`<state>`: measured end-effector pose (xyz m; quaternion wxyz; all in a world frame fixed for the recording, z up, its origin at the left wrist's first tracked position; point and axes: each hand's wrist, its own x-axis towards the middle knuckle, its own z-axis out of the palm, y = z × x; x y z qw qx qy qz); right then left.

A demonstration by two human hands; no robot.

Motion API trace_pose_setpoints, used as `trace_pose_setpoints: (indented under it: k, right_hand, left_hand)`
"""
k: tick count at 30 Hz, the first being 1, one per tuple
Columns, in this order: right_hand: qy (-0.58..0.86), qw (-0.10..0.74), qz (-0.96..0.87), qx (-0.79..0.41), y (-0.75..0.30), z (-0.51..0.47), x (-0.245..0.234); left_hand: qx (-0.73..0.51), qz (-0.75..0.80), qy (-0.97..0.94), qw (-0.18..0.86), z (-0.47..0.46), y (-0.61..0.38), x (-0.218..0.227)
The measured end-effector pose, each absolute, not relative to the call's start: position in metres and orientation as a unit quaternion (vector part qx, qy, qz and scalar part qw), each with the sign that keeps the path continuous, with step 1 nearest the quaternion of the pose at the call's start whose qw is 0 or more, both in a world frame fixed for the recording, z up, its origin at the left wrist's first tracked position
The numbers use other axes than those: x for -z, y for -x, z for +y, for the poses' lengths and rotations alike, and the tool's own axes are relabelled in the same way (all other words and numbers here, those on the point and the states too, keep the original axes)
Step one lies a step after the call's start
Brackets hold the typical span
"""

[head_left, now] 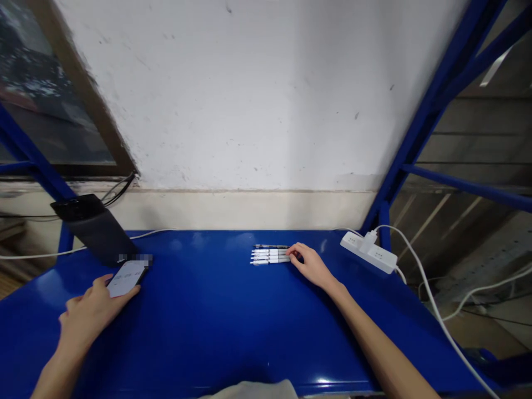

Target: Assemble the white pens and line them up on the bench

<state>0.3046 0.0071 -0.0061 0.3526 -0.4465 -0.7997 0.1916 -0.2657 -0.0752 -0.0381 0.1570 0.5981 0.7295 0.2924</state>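
Note:
At the left of the blue table, my left hand (89, 310) grips a smartphone (126, 279) by its two sides, thumb on the right and fingers on the left. Its screen is lit and faces up, showing digits. Several white pens (266, 256) lie side by side in a row near the middle of the table, with a darker pen (266, 246) along their far side. My right hand (310, 265) is at their right ends, its thumb and fingers pinched together on the pens. The fingertips partly cover those ends.
A tall black container (97, 233) stands behind the phone. On the right lies a white power strip (369, 252) with a plug in it and a white cable (428, 293) running off the blue table (208, 332). Blue frame posts and a white wall border the table.

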Motion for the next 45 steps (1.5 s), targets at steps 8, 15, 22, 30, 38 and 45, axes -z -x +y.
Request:
trace_pose_setpoints:
  k: [8, 15, 22, 30, 38, 45]
  right_hand:
    - [0.445, 0.353, -0.8, -0.193, -0.305, 0.008, 0.009]
    - [0.438, 0.355, -0.805, -0.184, -0.307, 0.009, 0.008]
    - [0.415, 0.345, -0.825, -0.168, -0.306, 0.009, 0.012]
    - [0.403, 0.334, -0.837, -0.156, -0.304, 0.006, 0.01]
    - [0.401, 0.291, -0.855, -0.15, -0.301, 0.005, 0.01]
    - [0.376, 0.285, -0.871, -0.135, -0.301, 0.004, 0.006]
  left_hand:
    - [-0.339, 0.8, -0.495, 0.027, -0.05, 0.235, 0.023]
    - [-0.261, 0.837, -0.481, 0.014, -0.03, 0.218, 0.019]
    - [-0.238, 0.749, -0.611, -0.096, -0.029, 0.131, -0.002]
    - [-0.288, 0.401, -0.861, 0.122, -0.003, -0.014, -0.031]
    - [-0.22, 0.342, -0.904, 0.131, -0.005, -0.043, -0.013]
    - [-0.218, 0.355, -0.903, 0.107, -0.01, -0.043, -0.01]
